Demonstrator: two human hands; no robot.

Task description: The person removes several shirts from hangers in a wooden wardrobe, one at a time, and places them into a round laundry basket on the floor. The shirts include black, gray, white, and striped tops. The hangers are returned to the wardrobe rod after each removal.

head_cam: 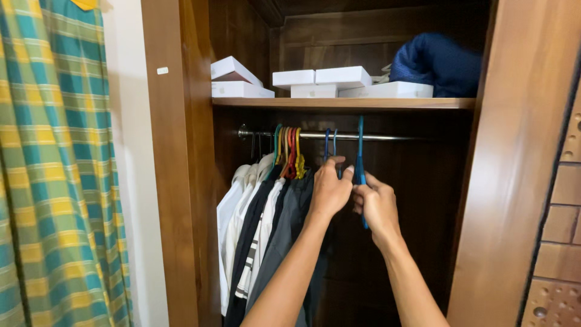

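Both hands reach into a wooden wardrobe. The left hand curls its fingers around dark blue hangers hooked on the metal rail. Just beside it, the right hand pinches a bright blue hanger hanging from the rail. Shirts crowd the left; the rail runs bare rightward.

Five white boxes, one blue bundle
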